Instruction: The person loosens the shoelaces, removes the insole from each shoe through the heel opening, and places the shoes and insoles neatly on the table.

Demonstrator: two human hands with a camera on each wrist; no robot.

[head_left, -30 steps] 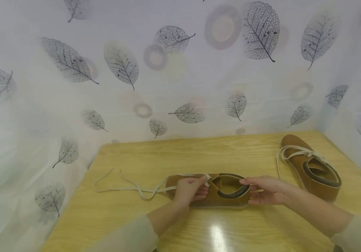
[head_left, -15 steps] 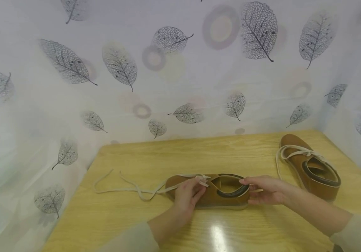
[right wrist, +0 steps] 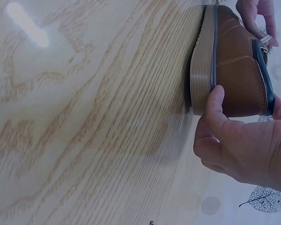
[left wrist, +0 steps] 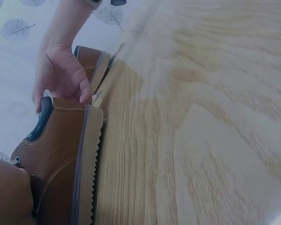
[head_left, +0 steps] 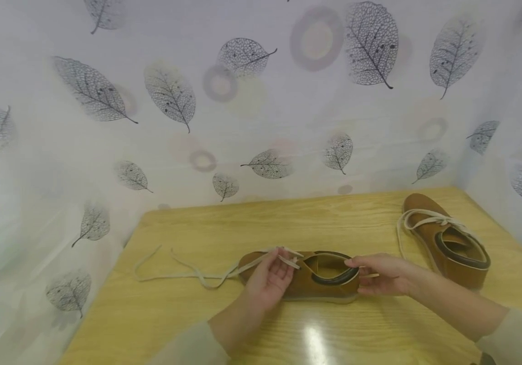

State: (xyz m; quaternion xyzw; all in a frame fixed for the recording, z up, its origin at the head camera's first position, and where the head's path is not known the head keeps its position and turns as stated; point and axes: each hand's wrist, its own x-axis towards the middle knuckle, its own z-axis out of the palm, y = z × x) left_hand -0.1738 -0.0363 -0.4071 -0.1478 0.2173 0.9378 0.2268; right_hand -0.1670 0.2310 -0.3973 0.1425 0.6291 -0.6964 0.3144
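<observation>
"What have you got around the near shoe (head_left: 304, 284)?"

"From my screen, it sits sole down on the bench (head_left: 252, 223), toe to the left, heel to the right. The far shoe (head_left: 432, 243) is behind and to the right, close to the back corner, its own lace (head_left: 425, 218) looped over the front and trailing onto the wood."

"Anything in the way?"

"The near shoe's pale lace (head_left: 174, 276): I see two loose tails sprawled across the bench beyond the toe. The right hand (head_left: 384, 276) fills the gap between the shoes, and its forearm passes just in front of the far one. A leaf-printed sheet (head_left: 288, 116) hangs behind and along both sides."

"And the fingers?"

"On the right they're bent around the heel, one side at the collar and the other low by the sole, parted only by the shoe itself. On the left hand (head_left: 267, 289) they're loosely curled over the shoe's front, a strand of lace caught in them. My view is poor there, so how firm that hold is, I can't tell."

"Edges?"

"A glare spot (head_left: 315, 344) on the bench, nearer me than the shoe."
</observation>
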